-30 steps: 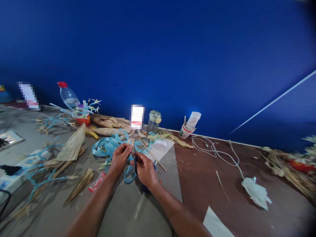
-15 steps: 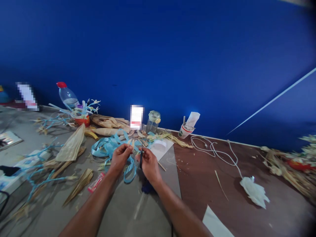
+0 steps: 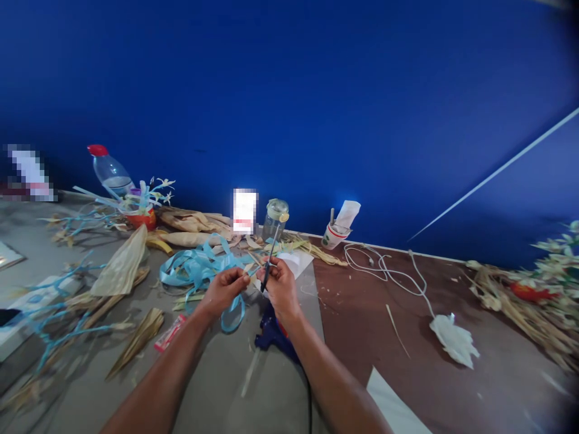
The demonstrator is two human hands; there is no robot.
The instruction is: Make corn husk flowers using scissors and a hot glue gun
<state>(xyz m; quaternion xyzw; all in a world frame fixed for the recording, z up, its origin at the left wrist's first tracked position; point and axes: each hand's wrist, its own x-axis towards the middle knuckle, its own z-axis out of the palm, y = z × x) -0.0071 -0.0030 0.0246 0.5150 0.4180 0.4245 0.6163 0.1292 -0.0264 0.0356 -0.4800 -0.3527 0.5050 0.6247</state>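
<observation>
My right hand (image 3: 281, 288) is closed on scissors (image 3: 272, 252), their narrow blades pointing up and away from me. Close beside it, my left hand (image 3: 226, 292) pinches a small, thin light-blue and pale strip (image 3: 253, 272); its exact kind is too small to tell. A heap of light-blue ribbon (image 3: 192, 270) lies just behind my left hand, and one loop hangs below the fingers. Under my right wrist rests a dark blue glue gun (image 3: 271, 334), partly hidden by the forearm.
Dried husks (image 3: 194, 223), a tilted bottle (image 3: 111, 172) and blue-stemmed flowers (image 3: 156, 193) stand at left. A lidded jar (image 3: 274, 220), a cup (image 3: 333, 237) and a white cable (image 3: 400, 277) line the wall. Right are crumpled white material (image 3: 453, 339) and a husk bundle (image 3: 520, 301).
The scissors have swung to show more blade, tilted up and to the right. My right hand has shifted slightly, uncovering more of the glue gun. The view has turned a little to the right.
</observation>
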